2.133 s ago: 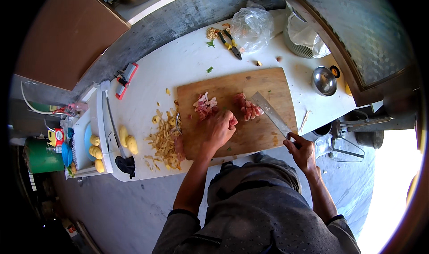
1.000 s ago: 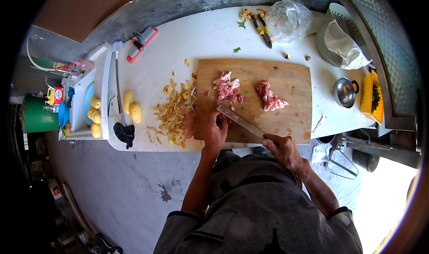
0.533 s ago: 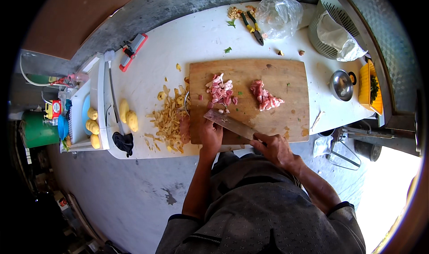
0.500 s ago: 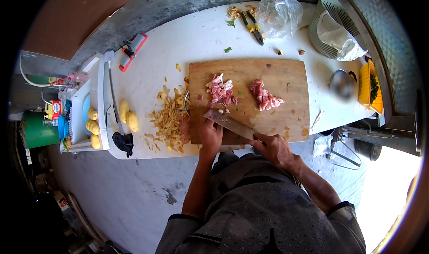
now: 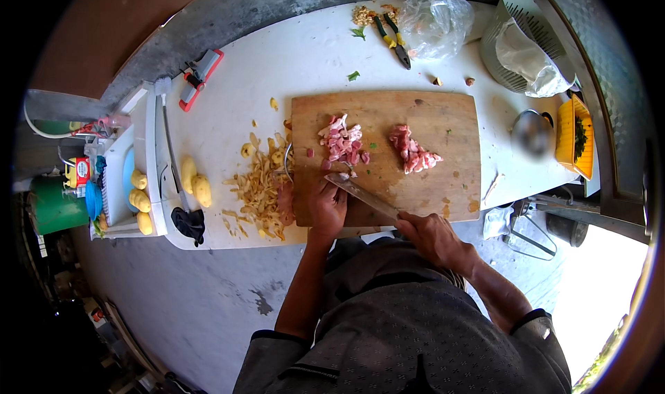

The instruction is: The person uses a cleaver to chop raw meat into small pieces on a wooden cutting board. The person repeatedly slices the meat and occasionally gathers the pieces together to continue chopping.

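My right hand is wrapped round the handle of a kitchen knife, whose blade slants up and left across the front of the wooden chopping board. At the board's near left, my left hand has its fingers curled in close to the blade's far end. What those fingers hold, if anything, is hidden. Beyond the blade tip lies a pile of cut pink meat with pale fat, with a few loose bits beside it. A second, redder heap of meat pieces sits farther right on the board.
Potato peelings spread left of the board, with peeled potatoes beyond them. Pliers, a clear plastic bag and a pale slotted basket stand at the back. A yellow basket holds greens at the right.
The knife blade has turned more on edge, so less of its flat side shows. Both hands stay in nearly the same place, and the meat piles look unchanged.
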Demonstrator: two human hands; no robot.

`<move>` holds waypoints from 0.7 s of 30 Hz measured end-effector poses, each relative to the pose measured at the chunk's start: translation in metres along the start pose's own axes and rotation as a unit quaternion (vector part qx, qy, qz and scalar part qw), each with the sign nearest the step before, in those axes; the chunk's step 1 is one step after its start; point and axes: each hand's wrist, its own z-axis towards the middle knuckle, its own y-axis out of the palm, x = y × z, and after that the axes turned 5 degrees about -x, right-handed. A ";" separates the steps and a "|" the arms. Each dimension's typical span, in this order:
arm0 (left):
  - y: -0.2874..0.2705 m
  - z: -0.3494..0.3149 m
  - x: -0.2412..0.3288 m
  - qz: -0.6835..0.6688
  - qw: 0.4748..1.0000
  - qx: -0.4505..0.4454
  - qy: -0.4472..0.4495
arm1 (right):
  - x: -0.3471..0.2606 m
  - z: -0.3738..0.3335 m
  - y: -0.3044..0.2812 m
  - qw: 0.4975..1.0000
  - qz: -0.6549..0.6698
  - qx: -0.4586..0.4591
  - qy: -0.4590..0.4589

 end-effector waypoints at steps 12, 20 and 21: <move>0.000 -0.004 -0.007 0.010 1.000 0.001 -0.002 | -0.010 0.073 0.038 0.994 -0.095 0.055 0.019; 0.011 -0.012 -0.015 -0.072 0.997 0.034 -0.024 | -0.003 0.028 0.004 0.996 0.020 0.084 -0.030; 0.012 -0.011 -0.015 -0.065 0.997 0.042 -0.008 | -0.004 0.024 0.002 0.997 0.009 0.075 -0.020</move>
